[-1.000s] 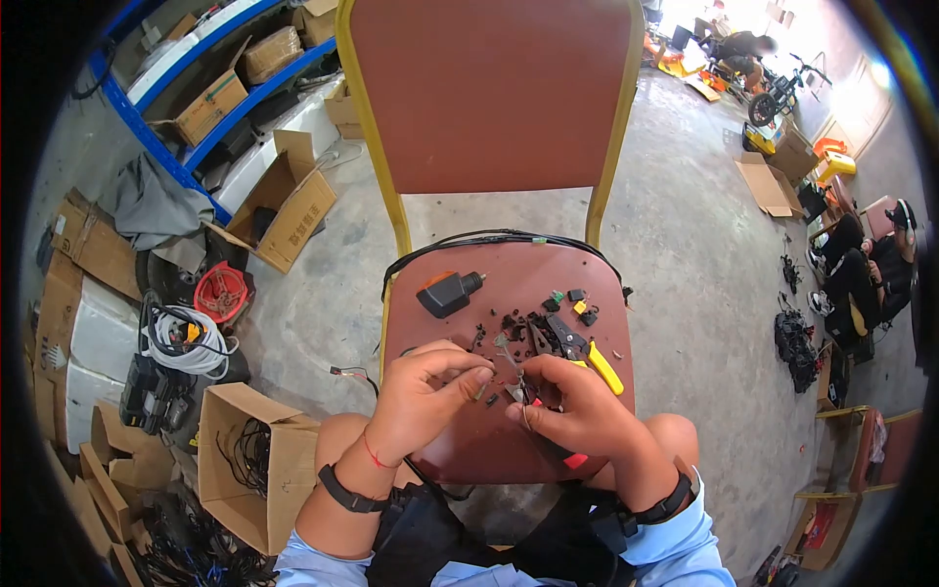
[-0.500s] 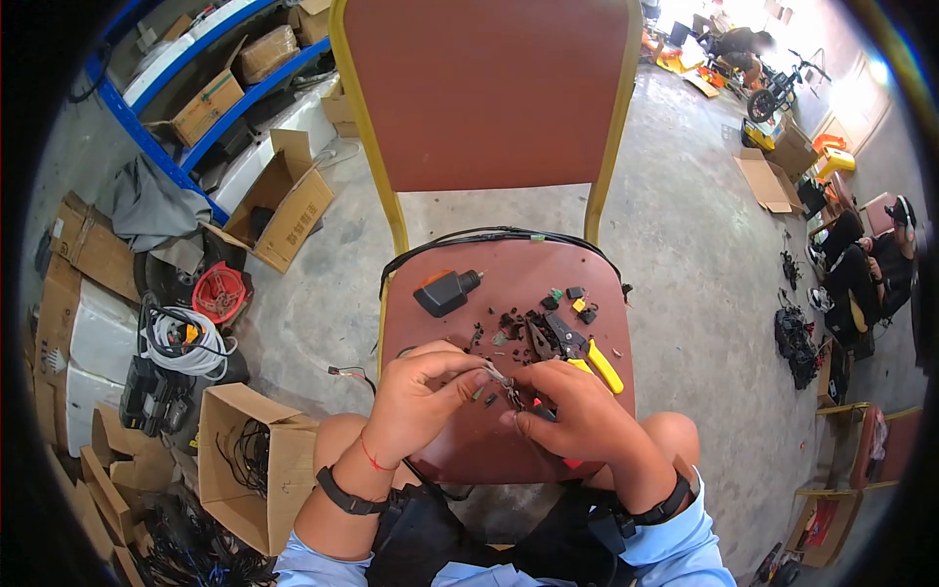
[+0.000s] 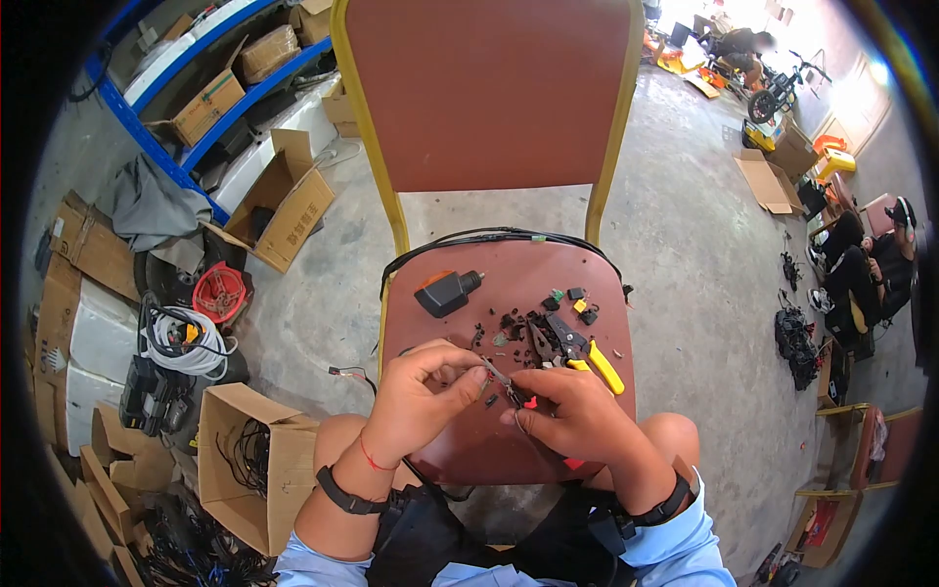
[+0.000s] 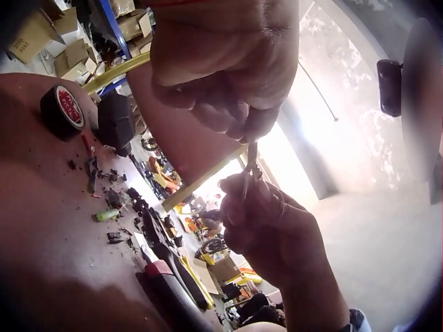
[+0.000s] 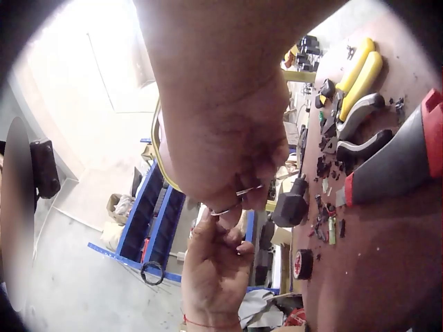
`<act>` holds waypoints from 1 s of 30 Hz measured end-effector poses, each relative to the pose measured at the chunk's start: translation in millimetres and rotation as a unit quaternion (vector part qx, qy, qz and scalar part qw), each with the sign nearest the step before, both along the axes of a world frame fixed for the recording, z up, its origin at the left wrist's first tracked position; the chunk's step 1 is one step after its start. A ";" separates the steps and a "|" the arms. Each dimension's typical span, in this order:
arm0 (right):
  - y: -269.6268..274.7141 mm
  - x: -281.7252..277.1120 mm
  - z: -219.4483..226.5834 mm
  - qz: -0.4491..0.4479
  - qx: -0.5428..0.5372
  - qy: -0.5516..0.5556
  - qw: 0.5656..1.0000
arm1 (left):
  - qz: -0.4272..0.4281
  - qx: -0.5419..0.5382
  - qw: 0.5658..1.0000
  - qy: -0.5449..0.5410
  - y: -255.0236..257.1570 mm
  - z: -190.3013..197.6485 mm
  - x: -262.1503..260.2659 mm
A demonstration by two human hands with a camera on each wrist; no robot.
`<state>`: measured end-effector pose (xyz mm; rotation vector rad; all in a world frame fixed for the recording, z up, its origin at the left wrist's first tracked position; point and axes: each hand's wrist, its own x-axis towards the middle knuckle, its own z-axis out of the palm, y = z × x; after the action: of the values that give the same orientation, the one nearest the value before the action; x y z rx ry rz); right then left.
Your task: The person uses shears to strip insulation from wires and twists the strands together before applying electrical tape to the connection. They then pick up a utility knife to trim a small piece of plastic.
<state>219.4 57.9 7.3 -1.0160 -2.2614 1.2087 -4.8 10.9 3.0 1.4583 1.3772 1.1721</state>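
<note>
Thumb and fingers of the left hand [image 3: 427, 393] pinch one end of a small, thin greyish piece [image 3: 497, 374] above the chair seat [image 3: 430, 452]. Facing it, the right hand [image 3: 575, 409] grips a small metal tool with thin loops, seen as a shiny loop [image 5: 228, 209] in the right wrist view; its type cannot be told. The fingertips of both hands are close together, partly hiding the piece. Beyond the right hand lie yellow-handled pliers [image 3: 605, 368] among black scraps. A red and grey handled tool [image 5: 394, 158] rests on the seat.
A dark bottle-shaped part [image 3: 448, 294] lies at the seat's left, with a tape roll [image 4: 62, 113] nearby. Black cable [image 3: 469, 237] runs along the seat's back edge. The chair back [image 3: 489, 98] rises beyond; an open carton [image 3: 230, 470] stands at the left.
The clear-looking strip between the hands has swung from upright to slanting, down toward the left fingers. The right fingers have shifted slightly left and drawn closer around the tool.
</note>
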 end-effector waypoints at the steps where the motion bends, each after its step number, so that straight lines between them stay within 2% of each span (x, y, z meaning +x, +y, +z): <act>1: 0.0 -0.6 -2.5 0.001 0.001 0.008 1.000 | -0.001 -0.001 1.000 -0.004 0.0 -0.6 -0.4; 3: -0.3 -1.8 -7.2 0.004 0.004 0.023 1.000 | -0.004 -0.002 1.000 -0.013 -0.2 -1.2 -1.0; 6: -5.3 -6.3 -2.3 -0.034 -0.061 0.070 0.995 | -0.007 -0.005 1.000 -0.021 -0.4 -0.1 -0.7; 12: -3.1 -3.4 -6.0 -0.009 0.026 0.015 1.000 | -0.010 0.006 1.000 -0.006 -0.1 -1.6 -1.5; 18: -2.2 -3.0 -4.9 -0.003 -0.002 0.028 1.000 | -0.015 -0.001 1.000 -0.026 0.1 -1.4 -2.3; 30: -2.5 -0.3 -2.3 0.016 0.021 0.021 0.999 | -0.026 0.001 0.999 -0.023 -0.7 -0.8 -4.0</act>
<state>219.1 55.4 5.0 -0.9333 -2.2686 1.1804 -8.9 10.3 2.2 1.4516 1.3006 1.1663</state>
